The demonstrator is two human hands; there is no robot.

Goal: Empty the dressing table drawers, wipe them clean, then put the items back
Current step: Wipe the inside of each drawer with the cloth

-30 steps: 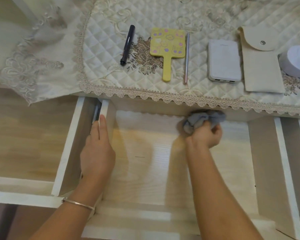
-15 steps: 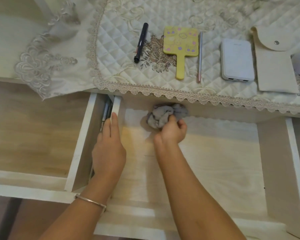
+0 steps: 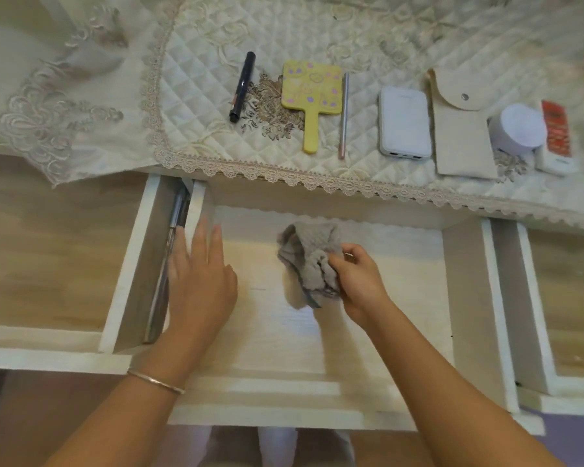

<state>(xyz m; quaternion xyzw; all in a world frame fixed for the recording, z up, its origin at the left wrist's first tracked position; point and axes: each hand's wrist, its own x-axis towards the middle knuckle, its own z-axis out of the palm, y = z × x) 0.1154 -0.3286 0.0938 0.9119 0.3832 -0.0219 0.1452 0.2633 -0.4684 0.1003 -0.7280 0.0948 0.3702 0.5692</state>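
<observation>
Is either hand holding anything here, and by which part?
The right hand grips the grey cloth by its bunched right edge. The left hand holds nothing, resting flat on the drawer's side wall.

Middle drawer (image 3: 378,335), pulled out, taken as landmark; its floor bare right of the grey cloth (image 3: 309,264) as far as the right wall, and bare toward the front panel; the cloth, bunched in the right hand (image 3: 358,281), occupies the rear centre; the left hand (image 3: 199,284) lies flat over the left wall, blocking that edge; the slide rail (image 3: 164,278) fills the narrow gap left of the drawer; above the drawer's rear, the lace-edged cloth (image 3: 317,183) overhangs the opening; beyond it the tabletop row stands crowded: black pen (image 3: 241,85), yellow mirror (image 3: 311,99), slim pen (image 3: 344,114), power bank (image 3: 404,124), pouch (image 3: 459,129), round jar (image 3: 518,129).
</observation>
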